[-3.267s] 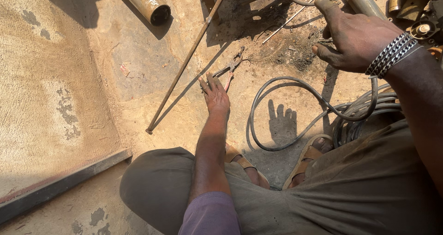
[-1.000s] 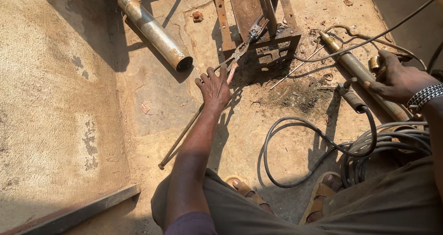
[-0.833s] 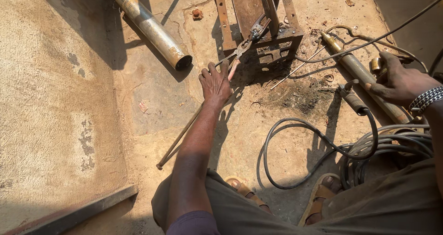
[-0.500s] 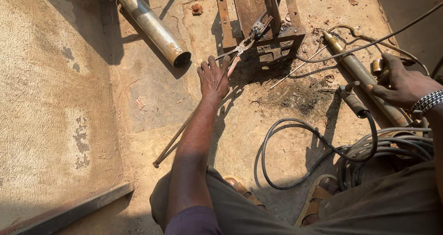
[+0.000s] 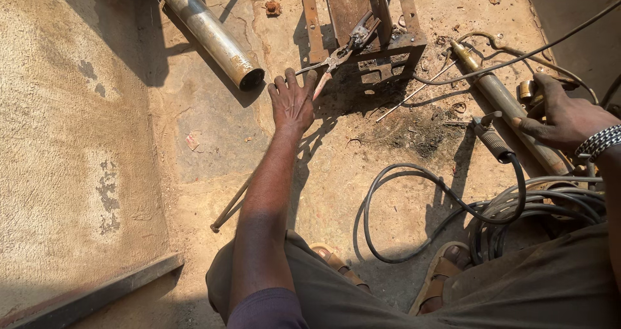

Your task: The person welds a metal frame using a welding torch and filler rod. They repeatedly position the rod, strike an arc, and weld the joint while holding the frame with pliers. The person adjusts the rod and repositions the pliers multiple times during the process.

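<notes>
From the head camera, the left hand (image 5: 292,103) lies flat on the sandy concrete floor (image 5: 194,148), fingers spread and holding nothing. The worn metal pliers with red-tipped handles (image 5: 339,52) lie just beyond its fingertips, long axis slanting up toward the rusty steel frame (image 5: 388,44); this hand is much the nearer. The right hand (image 5: 563,116), loosely curled, rests against the long brass-tipped metal cylinder (image 5: 511,109); whether it grips cannot be told.

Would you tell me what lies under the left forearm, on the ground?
A thin metal rod runs under the left forearm: its lower end shows on the concrete ground. The arm covers its upper stretch, so where it ends near the left hand cannot be seen.
</notes>
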